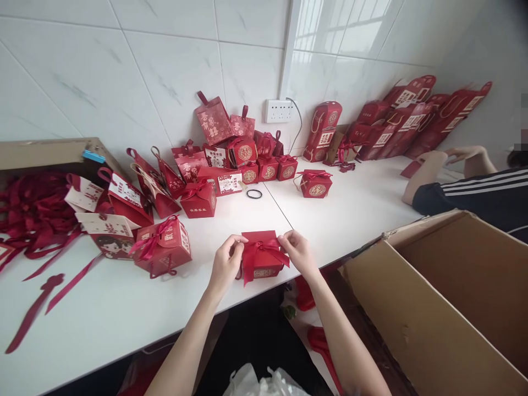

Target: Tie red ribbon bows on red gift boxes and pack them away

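A small red gift box stands near the front edge of the white table. A red ribbon bow is tied across its top. My left hand pinches the bow's left loop with closed fingers. My right hand pinches the right loop, fingers closed too. Both hands flank the box, touching the ribbon.
Several finished red boxes and bags crowd the back by the tiled wall. Loose red ribbons pile at the left by a cardboard box. A black hair tie lies mid-table. A large open carton stands right. Another person's arm rests far right.
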`<act>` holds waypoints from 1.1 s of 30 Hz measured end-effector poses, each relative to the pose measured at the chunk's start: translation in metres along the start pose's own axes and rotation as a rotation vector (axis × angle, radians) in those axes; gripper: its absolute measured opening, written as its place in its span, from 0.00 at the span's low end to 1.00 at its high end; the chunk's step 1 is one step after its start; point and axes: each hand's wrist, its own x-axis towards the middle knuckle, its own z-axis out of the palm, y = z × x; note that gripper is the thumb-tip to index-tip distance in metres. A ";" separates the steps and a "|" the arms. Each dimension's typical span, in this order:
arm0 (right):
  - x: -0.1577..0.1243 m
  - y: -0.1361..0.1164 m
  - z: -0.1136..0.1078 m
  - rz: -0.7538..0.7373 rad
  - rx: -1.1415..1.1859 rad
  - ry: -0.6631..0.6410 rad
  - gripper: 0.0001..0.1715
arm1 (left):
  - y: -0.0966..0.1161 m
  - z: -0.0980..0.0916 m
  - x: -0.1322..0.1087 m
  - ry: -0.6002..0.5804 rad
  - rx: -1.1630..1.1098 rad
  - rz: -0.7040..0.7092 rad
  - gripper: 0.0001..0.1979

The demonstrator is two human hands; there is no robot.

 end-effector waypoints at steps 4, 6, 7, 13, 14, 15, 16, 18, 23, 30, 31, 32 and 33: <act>-0.020 -0.036 0.001 -0.467 -0.398 0.085 0.14 | 0.000 -0.003 0.006 -0.043 -0.040 -0.008 0.08; -0.032 -0.049 0.009 -0.721 -0.581 -0.184 0.19 | -0.001 -0.003 0.008 -0.061 -0.036 0.025 0.08; -0.036 -0.051 0.014 -0.809 -0.662 -0.295 0.21 | -0.002 -0.004 0.009 -0.071 -0.027 0.048 0.08; -0.041 -0.018 0.033 -1.007 -0.733 -0.134 0.16 | -0.001 -0.002 0.011 -0.043 0.094 0.224 0.11; -0.041 -0.013 0.034 -1.029 -0.691 -0.088 0.15 | -0.001 -0.001 0.011 -0.038 0.119 0.252 0.13; -0.042 -0.010 0.035 -1.047 -0.653 -0.052 0.15 | -0.001 0.000 0.011 -0.038 0.142 0.269 0.14; -0.044 -0.009 0.037 -1.059 -0.625 -0.029 0.14 | -0.001 0.002 0.011 -0.040 0.160 0.276 0.15; -0.049 -0.009 0.043 -1.070 -0.592 -0.027 0.13 | -0.001 0.004 0.011 -0.040 0.183 0.270 0.17; -0.065 -0.022 0.054 -1.038 -0.508 -0.188 0.08 | -0.003 0.005 0.011 -0.019 0.097 0.236 0.14; -0.040 -0.048 0.006 -0.772 -0.444 -0.170 0.23 | -0.003 -0.002 0.007 0.096 -0.037 -0.062 0.13; -0.032 -0.046 0.000 -0.668 -0.525 -0.178 0.36 | -0.001 -0.003 0.007 0.063 -0.007 -0.090 0.13; -0.024 -0.042 -0.003 -0.570 -0.589 -0.210 0.48 | 0.001 -0.003 0.007 0.027 0.017 -0.106 0.12; -0.017 -0.037 -0.006 -0.483 -0.625 -0.256 0.56 | 0.003 -0.004 0.007 0.002 0.027 -0.104 0.11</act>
